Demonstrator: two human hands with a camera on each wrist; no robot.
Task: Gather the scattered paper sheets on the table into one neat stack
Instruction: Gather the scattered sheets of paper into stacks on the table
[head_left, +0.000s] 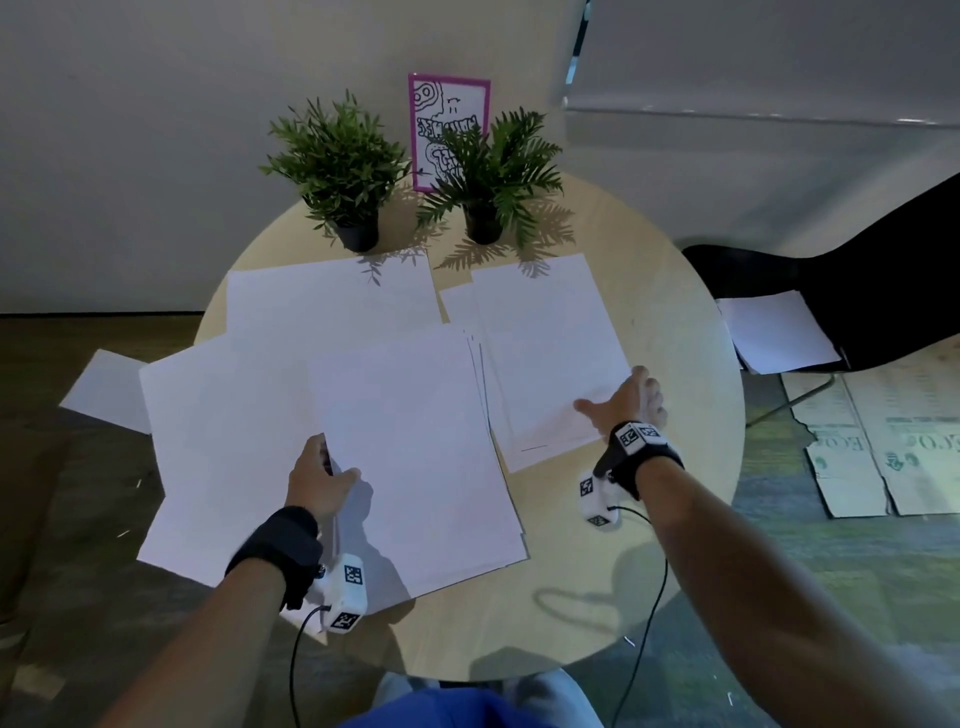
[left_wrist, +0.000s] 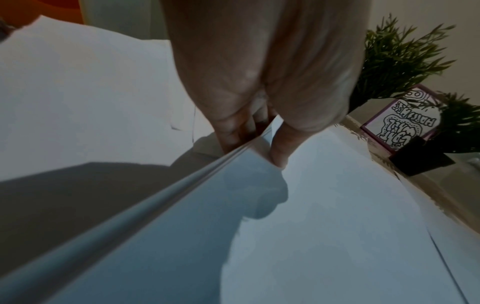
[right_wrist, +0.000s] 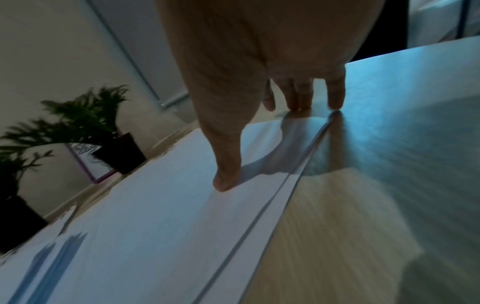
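On the table (head_left: 597, 597), left hand (head_left: 319, 480) pinches the stack (head_left: 415, 457) — long axis running away.

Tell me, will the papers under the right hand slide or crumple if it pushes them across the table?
They would probably slide: the right hand rests with straight fingers on thin sheets lying flat on a smooth round table. They look floppy, so a push at one edge might buckle them. The loosely overlapped sheets may also fan apart.
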